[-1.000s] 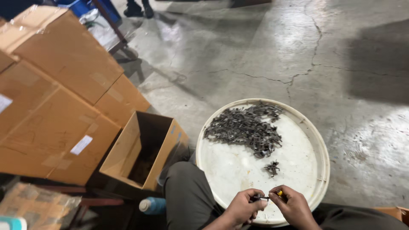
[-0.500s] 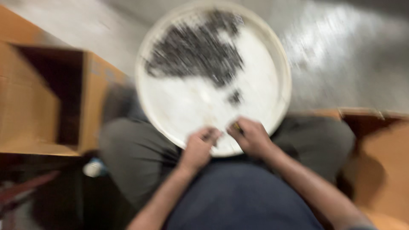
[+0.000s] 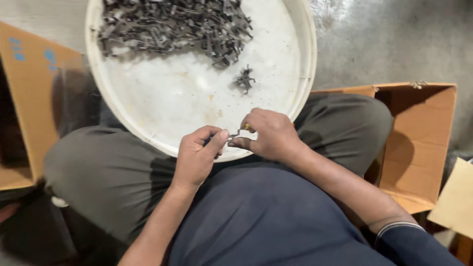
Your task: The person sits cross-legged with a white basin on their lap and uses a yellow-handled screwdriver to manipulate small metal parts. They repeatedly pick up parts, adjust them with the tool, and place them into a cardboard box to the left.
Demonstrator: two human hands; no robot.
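A round white tray rests on my lap, with a large heap of small dark metal parts at its far side and a small cluster of parts nearer me. Over the tray's near rim, my left hand and my right hand meet. Both pinch one small dark metal part between their fingertips. A bit of yellow shows at the right hand's fingers.
An open cardboard box stands on the floor by my right knee. Another open cardboard box stands at my left. Grey concrete floor lies beyond the tray. My grey trousers and dark shirt fill the lower view.
The view has tilted down and closer onto my lap. The hands stay together at the tray's near rim, still working on a small part.
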